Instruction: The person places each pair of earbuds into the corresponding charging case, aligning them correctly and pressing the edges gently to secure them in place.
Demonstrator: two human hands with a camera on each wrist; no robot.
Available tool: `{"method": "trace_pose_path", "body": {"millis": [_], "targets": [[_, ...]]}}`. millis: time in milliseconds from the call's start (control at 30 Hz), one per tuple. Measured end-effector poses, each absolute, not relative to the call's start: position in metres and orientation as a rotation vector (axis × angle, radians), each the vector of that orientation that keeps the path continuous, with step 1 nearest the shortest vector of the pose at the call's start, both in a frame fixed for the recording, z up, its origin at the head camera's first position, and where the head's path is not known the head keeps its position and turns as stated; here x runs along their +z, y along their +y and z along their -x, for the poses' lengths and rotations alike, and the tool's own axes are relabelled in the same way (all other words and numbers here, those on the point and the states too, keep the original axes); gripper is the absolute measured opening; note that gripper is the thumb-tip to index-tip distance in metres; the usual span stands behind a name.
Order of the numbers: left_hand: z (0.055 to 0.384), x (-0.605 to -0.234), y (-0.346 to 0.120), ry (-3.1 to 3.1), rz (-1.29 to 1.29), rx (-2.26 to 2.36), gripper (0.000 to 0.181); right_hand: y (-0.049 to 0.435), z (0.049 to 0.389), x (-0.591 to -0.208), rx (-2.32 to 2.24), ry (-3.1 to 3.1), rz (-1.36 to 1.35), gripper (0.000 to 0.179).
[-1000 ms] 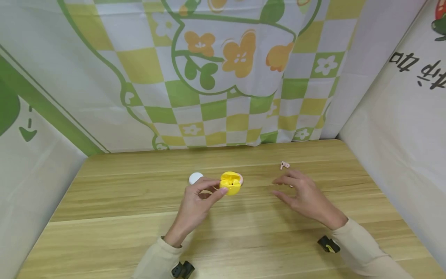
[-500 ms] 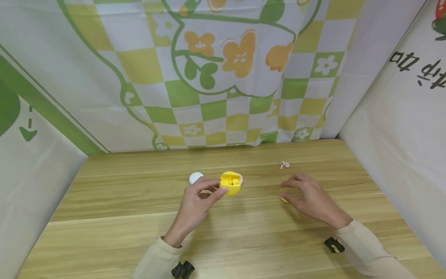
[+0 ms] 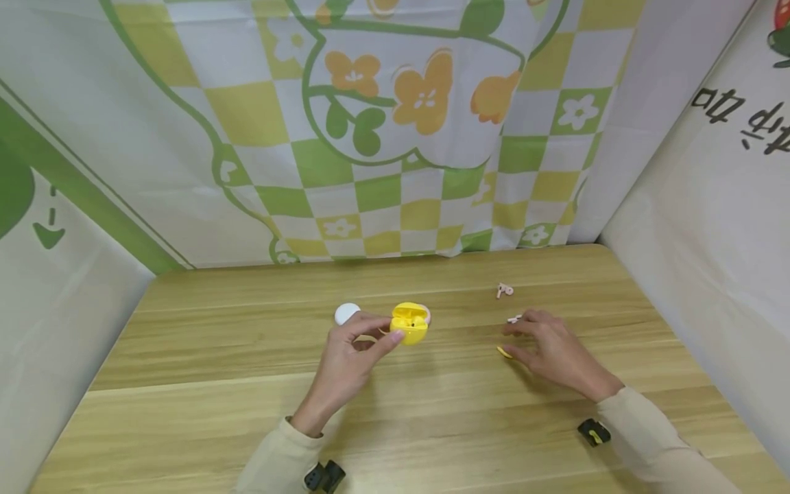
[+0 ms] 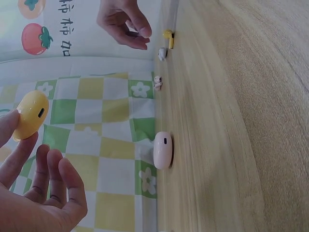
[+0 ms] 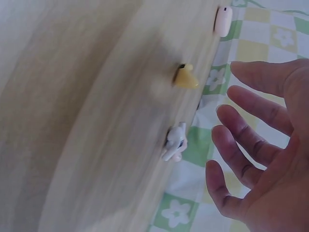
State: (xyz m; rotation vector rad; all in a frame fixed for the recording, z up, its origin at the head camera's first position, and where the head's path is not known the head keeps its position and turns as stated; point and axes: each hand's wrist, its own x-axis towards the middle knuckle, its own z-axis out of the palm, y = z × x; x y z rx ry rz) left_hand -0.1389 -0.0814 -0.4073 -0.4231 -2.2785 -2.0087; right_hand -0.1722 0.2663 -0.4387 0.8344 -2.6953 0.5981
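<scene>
My left hand (image 3: 348,360) pinches a yellow earbud charging case (image 3: 410,335) between thumb and fingers, raised above the table with its lid up. A small dark spot shows inside the case. On the right, my right hand (image 3: 552,350) hovers over the tabletop, fingers loosely bent and nothing in them. A yellow earbud (image 3: 504,353) lies by its thumb tip, partly hidden in the head view; the right wrist view shows the yellow earbud (image 5: 186,77) on the wood, apart from the fingers. White earbuds (image 3: 514,319) lie just beyond the fingertips.
Pink earbuds (image 3: 504,290) rest farther back on the wooden table (image 3: 426,425). A white round case (image 3: 348,313) sits behind my left hand. Behind the yellow case stands a pink case (image 4: 163,150), mostly hidden from the head camera. A patterned cloth (image 3: 382,195) hangs along the back edge.
My right hand has shifted to the right and slightly down, uncovering the white earbuds. The yellow earbud has come into view by its thumb. My left hand and the yellow case stay almost still.
</scene>
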Motion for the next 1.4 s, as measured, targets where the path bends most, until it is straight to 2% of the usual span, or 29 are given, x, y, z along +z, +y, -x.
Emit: {"method": "trace_pose_path", "body": {"millis": [433,900,1400], "targets": [[0.139,-0.408,-0.082,-2.282,0.397,-2.014,0.017,0.275,0.176,-0.447,0.504,-2.778,-0.874,0.026],[0.138,-0.407,-0.081,-2.293,0.403,-2.008,0.016,0.275,0.176,-0.452,0.472,-2.822,-0.903,0.02],[0.137,-0.406,-0.08,-2.28,0.454,-2.004,0.016,0.262,0.17,-0.429,0.584,-2.78,-0.901,0.021]]}}
